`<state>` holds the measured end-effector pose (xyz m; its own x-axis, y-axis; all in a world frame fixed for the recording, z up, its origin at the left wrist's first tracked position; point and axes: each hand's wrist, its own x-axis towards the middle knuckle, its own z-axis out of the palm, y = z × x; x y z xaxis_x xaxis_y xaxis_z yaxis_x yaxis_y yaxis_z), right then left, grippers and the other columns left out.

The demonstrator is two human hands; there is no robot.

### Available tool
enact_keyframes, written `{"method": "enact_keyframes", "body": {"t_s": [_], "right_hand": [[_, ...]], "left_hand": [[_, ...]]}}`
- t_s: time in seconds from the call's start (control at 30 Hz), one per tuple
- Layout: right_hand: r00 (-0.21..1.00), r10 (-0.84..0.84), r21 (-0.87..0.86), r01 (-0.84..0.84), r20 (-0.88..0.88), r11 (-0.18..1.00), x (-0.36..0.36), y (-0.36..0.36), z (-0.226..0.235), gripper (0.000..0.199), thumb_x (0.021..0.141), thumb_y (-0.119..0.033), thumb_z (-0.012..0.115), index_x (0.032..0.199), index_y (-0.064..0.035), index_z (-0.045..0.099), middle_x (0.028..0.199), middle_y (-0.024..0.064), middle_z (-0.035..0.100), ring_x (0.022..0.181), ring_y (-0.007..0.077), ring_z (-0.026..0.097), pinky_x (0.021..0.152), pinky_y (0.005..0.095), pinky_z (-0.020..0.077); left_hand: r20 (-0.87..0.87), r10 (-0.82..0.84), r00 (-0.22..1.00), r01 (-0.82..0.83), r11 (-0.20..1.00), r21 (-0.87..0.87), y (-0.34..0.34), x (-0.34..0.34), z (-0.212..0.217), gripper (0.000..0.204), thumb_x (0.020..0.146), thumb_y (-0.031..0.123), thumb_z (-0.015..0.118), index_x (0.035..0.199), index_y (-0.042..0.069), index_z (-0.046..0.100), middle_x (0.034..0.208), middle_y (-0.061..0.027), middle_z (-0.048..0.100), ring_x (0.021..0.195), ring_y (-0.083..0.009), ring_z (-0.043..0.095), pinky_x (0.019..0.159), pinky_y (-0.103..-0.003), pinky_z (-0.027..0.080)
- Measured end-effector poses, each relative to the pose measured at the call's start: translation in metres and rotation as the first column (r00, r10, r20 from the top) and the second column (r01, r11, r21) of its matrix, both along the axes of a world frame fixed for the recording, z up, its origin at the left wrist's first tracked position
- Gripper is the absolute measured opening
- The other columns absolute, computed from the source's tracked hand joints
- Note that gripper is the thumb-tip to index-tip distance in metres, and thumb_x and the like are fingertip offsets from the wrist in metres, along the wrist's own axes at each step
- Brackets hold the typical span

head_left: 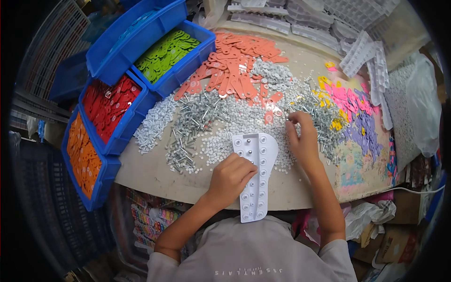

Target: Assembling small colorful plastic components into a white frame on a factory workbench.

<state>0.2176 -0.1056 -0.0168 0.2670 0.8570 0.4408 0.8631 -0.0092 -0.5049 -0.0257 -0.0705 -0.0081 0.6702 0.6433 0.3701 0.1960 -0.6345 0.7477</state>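
Left hand (231, 176) clamped on the white jig tray (256, 176) at centre frame, right hand (300, 136) pinching among small white washers (225, 136).

A single head-worn fisheye looks steeply down, close over the worktable (155, 176).

Bright, even light falls across my table (155, 174) from above, so shadows are soft and short under my hands. Colours read vivid, no harsh glare. The centre is fairly sharp; toward the rim the fisheye bends straight edges, detail smears, and the corners go black.
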Motion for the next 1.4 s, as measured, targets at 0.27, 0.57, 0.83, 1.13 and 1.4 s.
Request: {"method": "enact_keyframes", "body": {"t_s": [0.27,0.57,0.83,1.13,1.4], "right_hand": [[0.918,-0.156,-0.11,0.124,-0.364,0.986,-0.014,-0.036,0.006,0.013,0.09,-0.002,0.068,0.103,-0.0005,0.065,0.092,0.0127,0.065,0.08,0.0228,0.063,0.075,0.0327,0.0496],[0.939,-0.209,-0.14,0.176,-0.273,0.974,-0.025,-0.066,0.007,0.014,0.084,0.003,0.071,0.096,0.0008,0.063,0.091,0.0127,0.063,0.084,0.0281,0.063,0.076,0.0352,0.05],[0.958,-0.125,0.015,0.134,-0.259,0.991,-0.049,-0.076,0.023,0.013,0.084,0.005,0.069,0.094,-0.002,0.065,0.095,0.0079,0.069,0.085,0.0189,0.064,0.072,0.0295,0.0476],[0.885,0.083,-0.084,-0.137,-0.458,0.987,-0.093,-0.087,0.025,0.015,0.078,0.007,0.075,0.089,-0.0021,0.068,0.091,0.0081,0.072,0.086,0.0232,0.067,0.075,0.0335,0.0518],[0.928,0.178,-0.05,-0.205,-0.329,0.977,-0.098,-0.082,0.014,0.019,0.074,0.007,0.078,0.089,-0.0028,0.069,0.09,0.0079,0.072,0.079,0.0249,0.062,0.07,0.0354,0.0497]], "left_hand": [[-0.11,-0.053,0.993,0.072,0.981,0.181,-0.004,-0.006,0.0,0.011,0.08,0.009,0.077,0.088,0.007,0.072,0.094,-0.004,0.068,0.093,-0.0248,0.062,0.083,-0.038,0.046],[-0.143,0.251,0.957,-0.198,0.931,0.307,0.08,-0.016,-0.002,0.016,0.083,0.007,0.073,0.099,0.008,0.071,0.105,-0.0072,0.065,0.098,-0.0289,0.06,0.087,-0.042,0.042],[-0.428,0.31,0.849,-0.058,0.859,0.509,0.12,-0.006,-0.016,0.014,0.08,0.006,0.073,0.093,0.009,0.068,0.096,-0.0055,0.058,0.101,-0.0261,0.056,0.089,-0.041,0.042],[-0.181,0.272,0.945,-0.236,0.952,0.196,0.084,-0.025,0.008,0.012,0.086,0.004,0.07,0.097,0.006,0.067,0.096,-0.0087,0.064,0.094,-0.0313,0.061,0.086,-0.039,0.046],[-0.044,0.041,0.998,-0.046,0.991,-0.129,0.015,-0.042,0.03,0.021,0.081,-0.005,0.072,0.1,0.005,0.073,0.091,-0.0088,0.063,0.086,-0.0273,0.062,0.074,-0.037,0.051]]}}
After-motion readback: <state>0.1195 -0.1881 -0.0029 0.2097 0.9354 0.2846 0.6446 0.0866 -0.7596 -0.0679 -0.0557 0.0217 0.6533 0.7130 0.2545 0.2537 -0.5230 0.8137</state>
